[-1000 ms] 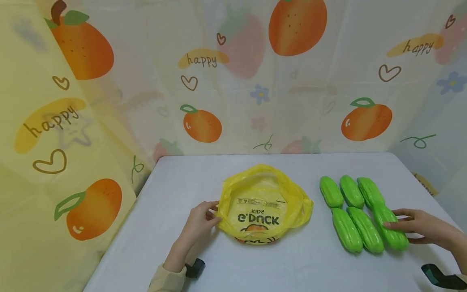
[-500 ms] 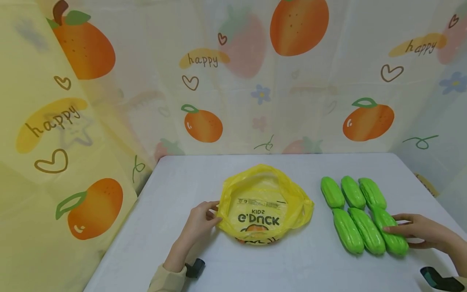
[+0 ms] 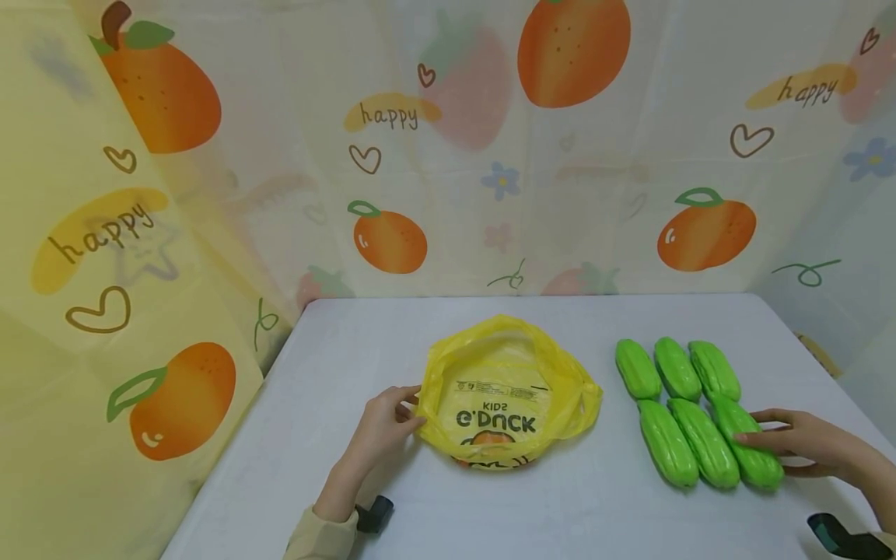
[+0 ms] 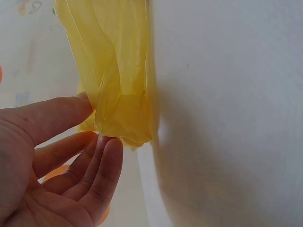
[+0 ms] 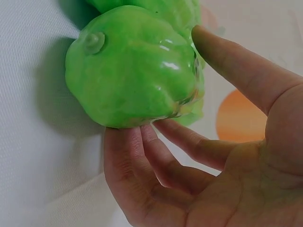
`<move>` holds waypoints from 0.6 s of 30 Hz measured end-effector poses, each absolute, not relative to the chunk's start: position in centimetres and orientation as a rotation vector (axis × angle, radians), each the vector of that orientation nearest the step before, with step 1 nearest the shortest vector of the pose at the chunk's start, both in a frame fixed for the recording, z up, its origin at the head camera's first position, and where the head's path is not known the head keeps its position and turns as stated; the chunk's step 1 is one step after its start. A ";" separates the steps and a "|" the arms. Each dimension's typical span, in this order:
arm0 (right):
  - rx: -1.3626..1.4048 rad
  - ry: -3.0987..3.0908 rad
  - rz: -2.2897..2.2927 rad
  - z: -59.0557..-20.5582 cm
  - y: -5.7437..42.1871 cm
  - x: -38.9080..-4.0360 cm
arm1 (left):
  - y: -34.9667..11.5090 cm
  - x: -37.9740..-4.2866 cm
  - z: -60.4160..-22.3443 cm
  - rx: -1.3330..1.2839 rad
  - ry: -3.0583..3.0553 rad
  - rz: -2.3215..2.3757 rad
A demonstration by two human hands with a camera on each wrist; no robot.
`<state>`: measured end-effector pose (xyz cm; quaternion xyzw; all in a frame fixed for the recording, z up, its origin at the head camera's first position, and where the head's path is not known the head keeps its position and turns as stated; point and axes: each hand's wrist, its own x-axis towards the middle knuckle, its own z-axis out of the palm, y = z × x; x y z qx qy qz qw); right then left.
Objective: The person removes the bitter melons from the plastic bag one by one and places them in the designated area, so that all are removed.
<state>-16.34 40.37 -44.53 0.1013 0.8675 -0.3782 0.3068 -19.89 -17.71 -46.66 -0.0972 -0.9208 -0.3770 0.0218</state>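
My left hand [image 3: 385, 420] pinches the left edge of a yellow plastic bag [image 3: 577, 408] in the head view. The bag lies with its mouth spread wide, dark print showing inside. In the left wrist view the thumb and fingers [image 4: 108, 165] meet at the bag's crumpled edge [image 4: 125, 113]. My right hand [image 3: 815, 443] grips the front right green zucchini [image 3: 749, 451], thumb on top. The right wrist view shows its rounded end with a small stub [image 5: 123, 71], and fingers [image 5: 125, 175] against its side.
Several more shiny green zucchini [image 3: 668, 447] lie close together in two rows on the white table [image 3: 504, 521]. A fruit-printed cloth [image 3: 595, 148] hangs behind the table and along its left side.
My right hand has shifted slightly toward the table's front, and the front right zucchini now lies more in line with its neighbours. The left hand and bag stay put.
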 end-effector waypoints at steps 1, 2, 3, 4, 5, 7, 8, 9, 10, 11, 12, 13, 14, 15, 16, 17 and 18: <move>0.266 2.296 -1.003 -44.6 40.4 -16.4 | -17.7 -19.9 -46.7 -0.297 -2.855 -1.168; 0.265 2.298 -1.005 -44.6 40.5 -16.4 | -17.7 -19.9 -46.7 -0.295 -2.856 -1.168; 0.264 2.300 -1.008 -44.6 40.6 -16.4 | -17.7 -19.9 -46.7 -0.293 -2.857 -1.167; 0.265 2.300 -1.013 -44.6 40.6 -16.4 | -17.7 -19.9 -46.7 -0.290 -2.857 -1.165; 0.264 2.300 -1.017 -44.5 40.6 -16.3 | -17.7 -19.9 -46.7 -0.288 -2.858 -1.163; 0.261 2.302 -1.018 -44.4 40.6 -16.3 | -17.7 -19.9 -46.6 -0.284 -2.859 -1.163; 0.267 2.305 -1.014 -44.2 40.5 -16.3 | -17.7 -19.9 -46.6 -0.281 -2.861 -1.164; 0.267 2.310 -1.009 -44.1 40.5 -16.2 | -17.7 -19.9 -46.6 -0.279 -2.862 -1.166; 0.269 2.317 -1.001 -44.0 40.5 -16.2 | -17.8 -19.9 -46.6 -0.283 -2.864 -1.166; 0.272 2.327 -0.989 -43.9 40.5 -16.2 | -17.8 -19.9 -46.5 -0.287 -2.867 -1.163; 0.271 2.342 -0.974 -43.7 40.5 -16.2 | -17.8 -19.9 -46.5 -0.288 -2.873 -1.159; 0.265 2.361 -0.953 -43.6 40.5 -16.2 | -17.8 -19.8 -46.5 -0.292 -2.878 -1.149; 0.258 2.390 -0.925 -43.4 40.6 -16.2 | -17.8 -19.8 -46.4 -0.298 -2.882 -1.133; 0.245 2.432 -0.893 -43.2 40.6 -16.2 | -17.8 -19.7 -46.3 -0.305 -2.882 -1.107; 0.229 2.485 -0.858 -43.0 40.6 -16.2 | -17.9 -19.7 -46.2 -0.311 -2.879 -1.062; 0.209 2.552 -0.808 -42.8 40.6 -16.3 | -18.0 -19.7 -46.1 -0.319 -2.868 -1.008; 0.183 2.628 -0.757 -42.6 40.6 -16.3 | -18.1 -19.6 -45.9 -0.333 -2.847 -0.954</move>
